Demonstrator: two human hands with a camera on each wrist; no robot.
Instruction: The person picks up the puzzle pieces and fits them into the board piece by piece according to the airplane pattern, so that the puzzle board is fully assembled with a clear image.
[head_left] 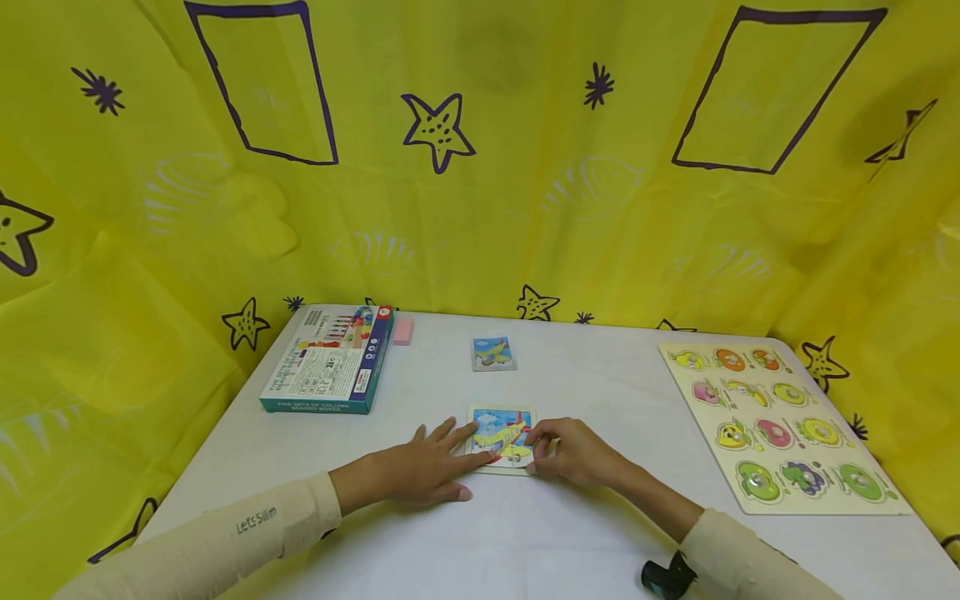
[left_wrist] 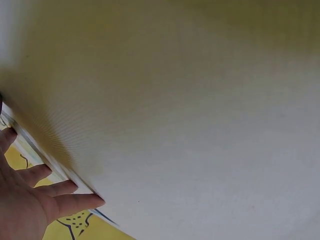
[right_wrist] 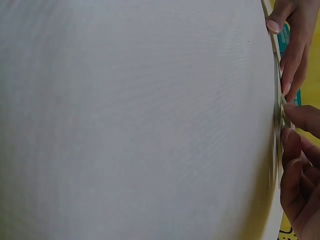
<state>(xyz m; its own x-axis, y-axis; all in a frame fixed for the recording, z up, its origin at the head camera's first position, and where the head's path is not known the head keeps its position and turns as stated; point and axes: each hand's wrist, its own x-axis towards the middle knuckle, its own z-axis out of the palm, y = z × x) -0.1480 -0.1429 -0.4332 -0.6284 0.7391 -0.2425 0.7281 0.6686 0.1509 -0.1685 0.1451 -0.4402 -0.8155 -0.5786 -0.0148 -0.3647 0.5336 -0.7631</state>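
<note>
A small jigsaw puzzle (head_left: 495, 422) with a yellow aeroplane on blue sky lies in its pale frame at the table's near middle. My left hand (head_left: 422, 468) lies spread over its left side, fingertips touching the surface; the left wrist view shows this hand's (left_wrist: 22, 212) extended fingers at the puzzle's edge. At the right side, my right hand (head_left: 579, 452) curls its fingers and pinches what looks like a puzzle piece, mostly hidden by the fingers. The right wrist view shows the right hand's (right_wrist: 300, 187) thumb and fingertips close together at the thin edge.
Beyond the puzzle lies a small picture card (head_left: 492, 353) with a similar aeroplane. A flat game box (head_left: 330, 358) stands at the back left beside a pink block (head_left: 402, 332). On the right lies a fruit peg board (head_left: 723, 425). A black object (head_left: 663, 579) sits near the right forearm.
</note>
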